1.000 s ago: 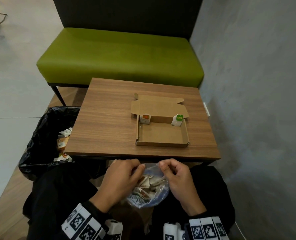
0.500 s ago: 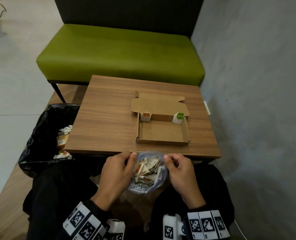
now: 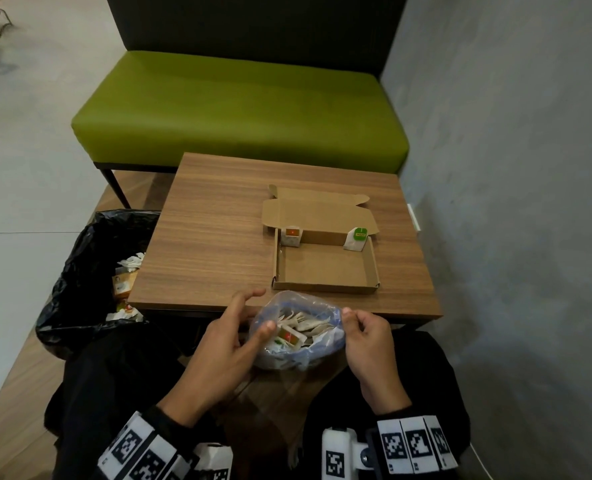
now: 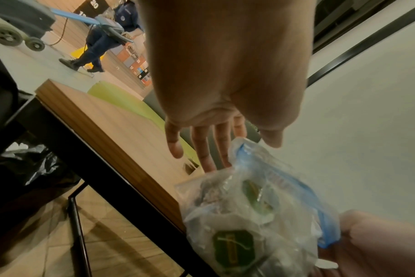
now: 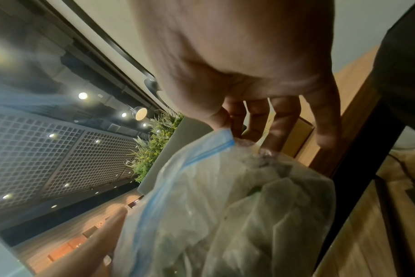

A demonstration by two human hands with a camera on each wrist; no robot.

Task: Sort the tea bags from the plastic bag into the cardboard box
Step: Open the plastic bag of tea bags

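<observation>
A clear plastic bag (image 3: 298, 344) with a blue zip rim hangs open at the table's near edge, above my lap. Several tea bags lie in it; one with a red tag (image 3: 289, 337) shows at the mouth. My right hand (image 3: 348, 313) pinches the bag's right rim (image 5: 222, 138). My left hand (image 3: 265, 309) is at the left rim with fingers (image 4: 203, 150) straight and spread, holding nothing. The flat cardboard box (image 3: 322, 288) lies open on the table, with a red-tag tea bag (image 3: 291, 236) and a green-tag tea bag (image 3: 356, 238) in its far corners.
The small wooden table (image 3: 211, 237) stands against a grey wall (image 3: 512, 202) on the right. A black bin bag (image 3: 83, 271) with rubbish is at its left. A green bench (image 3: 239, 109) stands behind. A person (image 4: 102, 37) is far off across the floor.
The bag has come up to the table edge and its mouth has opened wider. My left hand has let go of the rim and spread its fingers; the right still pinches.
</observation>
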